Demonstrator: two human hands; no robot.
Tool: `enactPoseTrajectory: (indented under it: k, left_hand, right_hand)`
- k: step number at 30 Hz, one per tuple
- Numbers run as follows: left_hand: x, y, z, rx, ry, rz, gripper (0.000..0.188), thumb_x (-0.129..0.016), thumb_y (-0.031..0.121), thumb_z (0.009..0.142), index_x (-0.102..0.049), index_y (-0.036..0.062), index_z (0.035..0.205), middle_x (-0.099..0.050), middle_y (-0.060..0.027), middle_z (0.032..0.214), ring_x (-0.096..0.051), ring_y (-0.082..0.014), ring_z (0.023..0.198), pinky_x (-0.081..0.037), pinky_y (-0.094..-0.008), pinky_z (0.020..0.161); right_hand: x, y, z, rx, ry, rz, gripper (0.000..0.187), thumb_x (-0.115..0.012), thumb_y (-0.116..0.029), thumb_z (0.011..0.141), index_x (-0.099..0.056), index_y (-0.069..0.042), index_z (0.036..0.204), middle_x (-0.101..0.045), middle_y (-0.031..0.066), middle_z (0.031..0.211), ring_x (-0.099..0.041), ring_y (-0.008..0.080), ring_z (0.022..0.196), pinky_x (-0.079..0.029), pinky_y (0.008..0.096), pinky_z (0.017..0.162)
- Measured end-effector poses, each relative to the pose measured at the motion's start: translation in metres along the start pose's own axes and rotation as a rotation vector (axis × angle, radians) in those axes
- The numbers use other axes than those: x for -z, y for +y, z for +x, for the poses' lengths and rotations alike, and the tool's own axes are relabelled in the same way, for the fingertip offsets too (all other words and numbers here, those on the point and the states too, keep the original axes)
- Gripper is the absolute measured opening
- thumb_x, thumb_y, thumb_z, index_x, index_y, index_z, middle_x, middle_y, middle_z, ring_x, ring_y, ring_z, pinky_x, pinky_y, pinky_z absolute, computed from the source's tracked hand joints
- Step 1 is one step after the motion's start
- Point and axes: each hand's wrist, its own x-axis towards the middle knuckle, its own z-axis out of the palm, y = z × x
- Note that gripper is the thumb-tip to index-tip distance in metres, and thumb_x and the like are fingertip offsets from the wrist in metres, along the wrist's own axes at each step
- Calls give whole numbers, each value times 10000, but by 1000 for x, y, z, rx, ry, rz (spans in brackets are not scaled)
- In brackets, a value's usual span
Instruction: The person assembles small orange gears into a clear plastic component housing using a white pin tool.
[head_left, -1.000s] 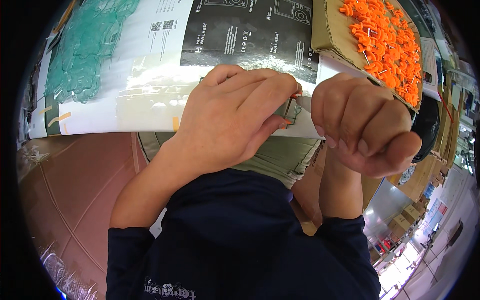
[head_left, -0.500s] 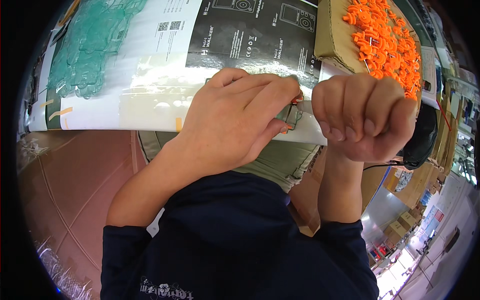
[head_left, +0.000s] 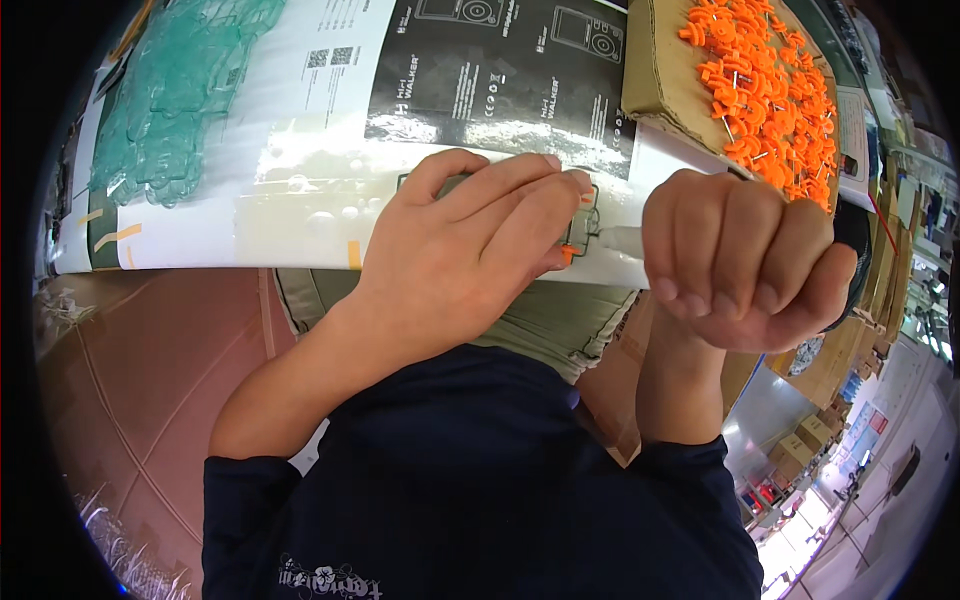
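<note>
Work table, one: dark green surface (head_left: 103, 258), exposed as a narrow strip at left.
Covering: large glossy paper sheet (head_left: 175, 238), white, with black printed panel (head_left: 500, 85).
On sheet, far left: heap of translucent green moulded plastic pieces (head_left: 180, 100).
Front edge: short yellow tape strip (head_left: 354, 254); right of it, translucent green plastic frame (head_left: 584, 220) with orange fittings, partly hidden.
Far right: open brown cardboard box (head_left: 650, 65).

Hands: two, left hand (head_left: 450, 228) and right hand (head_left: 745, 255). Clear plastic piece (head_left: 582, 222) under left: one. Orange bits (head_left: 568, 253) visible at it: two. Pale-tipped tool (head_left: 622, 240) in right: one. Cardboard box (head_left: 650, 65): one. Orange parts (head_left: 770, 105) inside: dozens, overlapping, exact count not possible. Green translucent pieces (head_left: 185, 90): several, overlapped. Black printed sheet (head_left: 475, 110): one; device drawings (head_left: 587, 30) on it: two.
</note>
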Motion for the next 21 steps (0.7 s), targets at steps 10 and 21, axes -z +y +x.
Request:
enactPoseTrajectory:
  k: [10,21]
  left_hand:
    - [-4,1,-2,12,26,35,387,-777,167,837,-632,61,1180,-721,24,1268,-671,-171,1178,-457,-335,969]
    - [-6,0,-3,-5,45,49,446,-777,100,788,-620,65,1204,-724,24,1251,-674,-172,1169,-459,-331,964]
  right_hand:
    - [-12,3,-11,32,-1,-111,489,-423,-409,1101,-478,-179,673,-517,-42,563,-405,76,413,-387,231,447]
    - [-29,7,-1,-51,-108,-368,518,-486,-418,1083,-507,-157,637,-514,-32,553,-345,103,389,-338,254,433]
